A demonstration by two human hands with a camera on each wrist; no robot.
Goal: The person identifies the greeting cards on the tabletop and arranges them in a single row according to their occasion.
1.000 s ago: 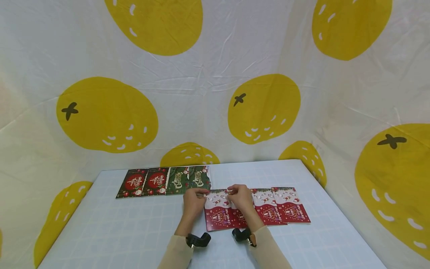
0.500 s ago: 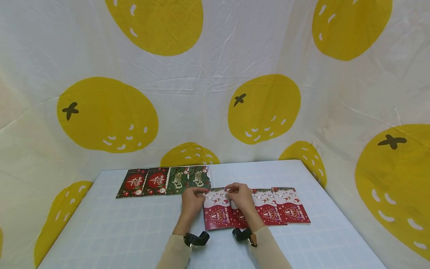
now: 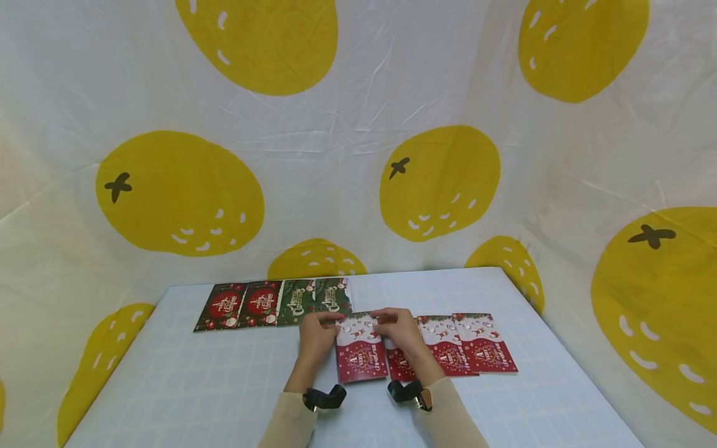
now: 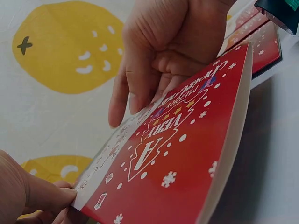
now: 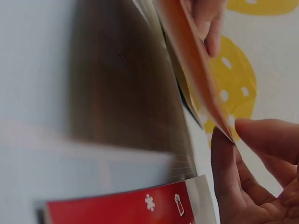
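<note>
I have left hand (image 3: 317, 339) and right hand (image 3: 400, 331) pinching a card (image 3: 361, 359), not yet flat, red cards (image 3: 486, 351) already laid right of it, dark cards (image 3: 261, 303) left.

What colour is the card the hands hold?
The card is red and white with snowflakes; left wrist view shows it best.

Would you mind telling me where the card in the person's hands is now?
In the head view, the held card is at lower middle, its far corners pinched by the left hand and right hand, just left of three matching cards.
</note>
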